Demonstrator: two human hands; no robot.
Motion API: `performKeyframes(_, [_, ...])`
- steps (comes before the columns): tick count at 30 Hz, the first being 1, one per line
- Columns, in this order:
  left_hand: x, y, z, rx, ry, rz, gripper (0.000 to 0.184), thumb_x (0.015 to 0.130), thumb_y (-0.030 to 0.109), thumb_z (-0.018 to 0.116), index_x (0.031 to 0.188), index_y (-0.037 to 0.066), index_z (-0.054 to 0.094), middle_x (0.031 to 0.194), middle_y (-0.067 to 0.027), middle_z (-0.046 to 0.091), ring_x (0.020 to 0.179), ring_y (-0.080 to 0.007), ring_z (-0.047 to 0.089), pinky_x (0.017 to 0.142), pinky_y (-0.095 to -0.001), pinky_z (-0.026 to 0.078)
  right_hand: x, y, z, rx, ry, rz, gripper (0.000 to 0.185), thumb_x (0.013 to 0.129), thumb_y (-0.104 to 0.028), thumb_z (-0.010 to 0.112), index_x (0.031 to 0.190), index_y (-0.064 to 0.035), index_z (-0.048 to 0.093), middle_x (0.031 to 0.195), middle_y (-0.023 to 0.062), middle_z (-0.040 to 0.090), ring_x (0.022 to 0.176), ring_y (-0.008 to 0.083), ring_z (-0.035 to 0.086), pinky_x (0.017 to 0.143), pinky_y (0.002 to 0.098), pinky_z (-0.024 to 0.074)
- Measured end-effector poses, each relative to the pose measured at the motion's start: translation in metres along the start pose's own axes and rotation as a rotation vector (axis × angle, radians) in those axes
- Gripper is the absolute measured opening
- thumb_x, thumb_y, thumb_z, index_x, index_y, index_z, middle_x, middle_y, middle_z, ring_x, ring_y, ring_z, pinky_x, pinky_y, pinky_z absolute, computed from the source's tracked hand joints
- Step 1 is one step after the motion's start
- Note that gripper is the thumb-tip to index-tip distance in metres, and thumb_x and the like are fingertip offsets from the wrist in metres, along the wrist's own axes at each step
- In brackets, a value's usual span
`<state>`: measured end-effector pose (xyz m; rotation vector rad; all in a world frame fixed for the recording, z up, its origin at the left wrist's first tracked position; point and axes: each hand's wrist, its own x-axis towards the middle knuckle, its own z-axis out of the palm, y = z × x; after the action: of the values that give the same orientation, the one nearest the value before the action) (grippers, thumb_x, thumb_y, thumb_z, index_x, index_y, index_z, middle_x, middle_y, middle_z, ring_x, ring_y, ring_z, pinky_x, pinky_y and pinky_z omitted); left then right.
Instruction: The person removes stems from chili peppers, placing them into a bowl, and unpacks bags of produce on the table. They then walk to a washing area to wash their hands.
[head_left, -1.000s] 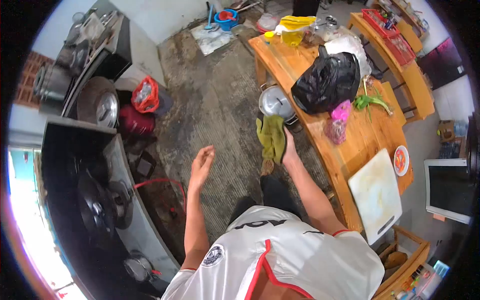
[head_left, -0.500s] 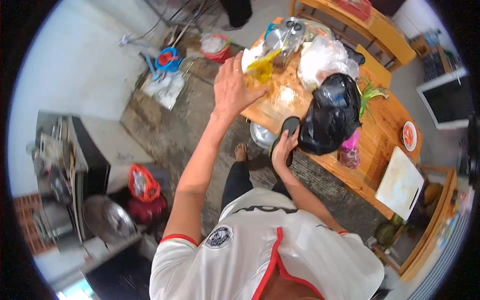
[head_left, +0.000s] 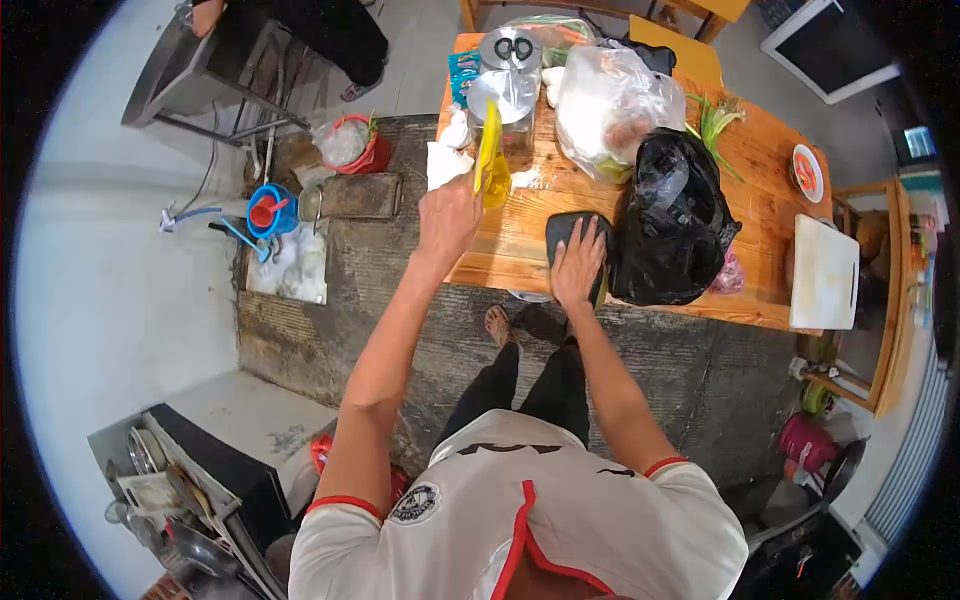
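Observation:
My left hand (head_left: 449,218) is closed at the left side of the table, its fingers round the lower end of a yellow, see-through plastic thing (head_left: 491,165) that stands up from them. Its exact kind is unclear. My right hand (head_left: 579,262) lies flat, fingers apart, on a dark flat object with rounded corners (head_left: 562,228) at the table's front edge. Just right of that hand sits a full black plastic bag (head_left: 672,225). Crumpled white paper (head_left: 445,163) lies beyond my left hand, close to a clear container (head_left: 517,135) with a round metallic top.
Black-handled scissors (head_left: 514,47) rest on the container. A full white plastic bag (head_left: 612,110), green leaves (head_left: 716,127), a bowl of orange-red pieces (head_left: 806,173) and a white cutting board (head_left: 824,272) share the wooden table (head_left: 765,190). Buckets (head_left: 272,211) stand on the floor; another person (head_left: 335,40) is at upper left.
My view has shifted towards the table. The left hand has gone from open to closed at the yellow thing, which now stands upright. The dark object has gone from tilted to flat under my right hand.

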<state>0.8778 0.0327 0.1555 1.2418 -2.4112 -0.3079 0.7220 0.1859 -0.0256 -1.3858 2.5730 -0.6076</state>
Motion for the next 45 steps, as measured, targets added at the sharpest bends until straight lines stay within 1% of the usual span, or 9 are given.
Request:
performKeyframes(6, [-0.008, 0.003, 0.001, -0.200, -0.005, -0.054, 0.040, 0.096, 0.034, 0.052, 0.072, 0.002, 0.054, 0.061, -0.0202, 0.054, 0.055, -0.0380, 0.056, 0.052, -0.0442, 0.043, 0.073, -0.001, 0.008, 0.042, 0.078, -0.032, 0.049, 0.102, -0.029, 0.033, 0.142, -0.0012, 0.039, 0.148, 0.0167, 0.033, 0.134, 0.0437, 0.028, 0.111, 0.0538, 0.0238])
performKeyframes(10, [-0.014, 0.003, -0.008, -0.218, -0.086, -0.123, 0.045, 0.089, 0.044, 0.061, 0.069, 0.005, 0.050, 0.055, -0.0120, 0.049, 0.051, -0.0271, 0.051, 0.051, -0.0400, 0.041, 0.113, -0.014, 0.020, 0.029, 0.194, -0.044, 0.042, 0.100, -0.026, 0.038, 0.132, -0.0011, 0.052, 0.139, 0.0160, 0.043, 0.127, 0.0410, 0.037, 0.107, 0.0513, 0.0276])
performKeyframes(11, [-0.019, -0.001, -0.010, -0.268, -0.097, -0.169, 0.049, 0.080, 0.049, 0.070, 0.070, 0.007, 0.048, 0.056, -0.0080, 0.049, 0.052, -0.0222, 0.051, 0.052, -0.0371, 0.042, 0.119, -0.021, 0.021, 0.089, 0.214, 0.001, 0.043, 0.100, -0.028, 0.039, 0.127, 0.0008, 0.055, 0.135, 0.0158, 0.047, 0.127, 0.0400, 0.036, 0.106, 0.0527, 0.0273])
performKeyframes(17, [-0.061, -0.016, -0.020, -0.180, -0.072, -0.175, 0.057, 0.063, 0.050, 0.085, 0.075, 0.007, 0.048, 0.059, -0.0029, 0.048, 0.052, -0.0157, 0.051, 0.051, -0.0297, 0.043, 0.121, -0.041, 0.038, -0.016, 0.301, 0.023, 0.044, 0.098, -0.031, 0.041, 0.131, -0.0045, 0.053, 0.137, 0.0175, 0.045, 0.129, 0.0415, 0.033, 0.106, 0.0563, 0.0235])
performKeyframes(20, [-0.095, -0.028, -0.008, -0.185, -0.084, -0.217, 0.056, 0.064, 0.047, 0.085, 0.080, 0.007, 0.050, 0.059, -0.0030, 0.049, 0.052, -0.0150, 0.051, 0.050, -0.0294, 0.044, 0.122, -0.042, 0.036, -0.019, 0.235, -0.062, 0.046, 0.097, -0.034, 0.045, 0.134, -0.0090, 0.052, 0.141, 0.0169, 0.041, 0.130, 0.0427, 0.031, 0.108, 0.0566, 0.0209])
performKeyframes(26, [-0.149, -0.025, 0.022, -0.200, -0.131, -0.237, 0.049, 0.071, 0.037, 0.083, 0.091, 0.007, 0.050, 0.076, -0.0055, 0.058, 0.060, -0.0194, 0.059, 0.055, -0.0342, 0.048, 0.115, -0.035, 0.022, 0.024, 0.163, -0.367, 0.040, 0.093, -0.032, 0.052, 0.130, -0.0156, 0.058, 0.141, 0.0107, 0.043, 0.128, 0.0392, 0.032, 0.110, 0.0541, 0.0203])
performKeyframes(32, [-0.162, -0.026, 0.033, -0.218, -0.110, -0.241, 0.042, 0.078, 0.024, 0.078, 0.105, 0.004, 0.053, 0.090, -0.0097, 0.059, 0.075, -0.0229, 0.063, 0.062, -0.0361, 0.050, 0.072, -0.033, 0.009, 0.087, 0.021, -0.476, 0.038, 0.093, -0.024, 0.053, 0.130, -0.0191, 0.058, 0.142, 0.0075, 0.044, 0.133, 0.0387, 0.030, 0.113, 0.0544, 0.0180])
performKeyframes(40, [-0.073, -0.031, 0.021, -0.371, 0.112, -0.157, 0.046, 0.074, 0.021, 0.079, 0.106, 0.001, 0.052, 0.091, -0.0136, 0.057, 0.082, -0.0291, 0.061, 0.071, -0.0371, 0.050, -0.011, -0.033, -0.001, 0.112, -0.310, -0.815, 0.047, 0.091, -0.022, 0.056, 0.138, -0.0231, 0.050, 0.147, 0.0028, 0.039, 0.133, 0.0345, 0.034, 0.107, 0.0564, 0.0232])
performKeyframes(45, [-0.025, -0.005, 0.006, -0.186, 0.210, -0.012, 0.055, 0.065, 0.025, 0.082, 0.105, 0.003, 0.052, 0.087, -0.0125, 0.057, 0.079, -0.0305, 0.061, 0.068, -0.0395, 0.050, 0.001, -0.039, 0.005, 0.129, -0.294, -0.706, 0.046, 0.089, -0.022, 0.060, 0.134, -0.0217, 0.054, 0.142, 0.0052, 0.046, 0.129, 0.0315, 0.040, 0.108, 0.0519, 0.0251])
